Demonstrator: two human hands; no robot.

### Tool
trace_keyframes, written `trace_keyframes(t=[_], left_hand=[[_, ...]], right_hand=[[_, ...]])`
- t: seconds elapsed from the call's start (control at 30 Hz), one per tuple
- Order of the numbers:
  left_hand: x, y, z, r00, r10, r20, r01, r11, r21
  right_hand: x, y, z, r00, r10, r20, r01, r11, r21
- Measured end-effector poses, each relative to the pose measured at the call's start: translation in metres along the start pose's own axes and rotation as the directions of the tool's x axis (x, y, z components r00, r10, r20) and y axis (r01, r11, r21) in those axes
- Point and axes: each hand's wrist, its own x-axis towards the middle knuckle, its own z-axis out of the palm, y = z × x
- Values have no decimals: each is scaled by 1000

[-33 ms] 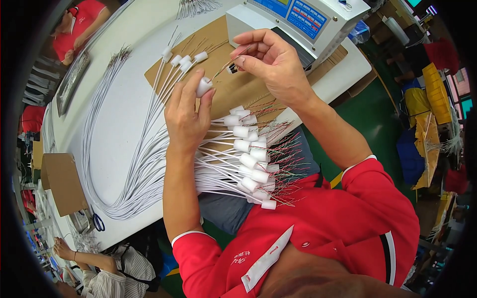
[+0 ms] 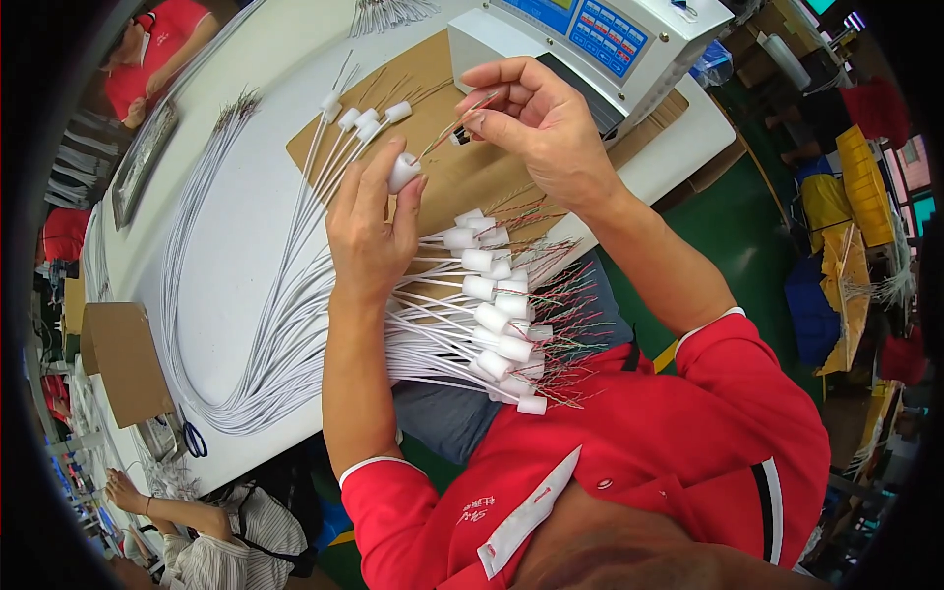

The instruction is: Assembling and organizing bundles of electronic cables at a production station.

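Note:
My left hand [image 2: 369, 231] is shut on a white cylindrical sleeve [image 2: 403, 172] at the end of one white cable. My right hand [image 2: 536, 123] pinches the thin coloured wires [image 2: 460, 120] that stick out of that sleeve, just above a brown cardboard sheet [image 2: 472, 187]. A small dark part hangs at my right fingertips. Below my hands, several more sleeved cable ends [image 2: 497, 315] with red and green wire tips fan out over my lap. The long bundle of white cables [image 2: 246, 334] loops left across the white table [image 2: 246, 197].
A white machine with a blue control panel [image 2: 590, 39] stands behind the cardboard. A cardboard box [image 2: 123, 359] and blue-handled scissors [image 2: 194, 440] lie at the table's left end. Another person in red [image 2: 157, 49] sits top left; a third person's arm [image 2: 187, 511] shows lower left.

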Motion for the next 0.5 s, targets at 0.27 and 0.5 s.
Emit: trace_keyframes(t=[0.27,0.5], left_hand=[[5,1,-3,999,33,19,-31,992,-125],[2,-11,1,998,48,49,-44,996,-75]], right_hand=[[10,6,-22,925,203,320,-284,930,232],[25,-20,-25,789,266,554,-196,963,-182]])
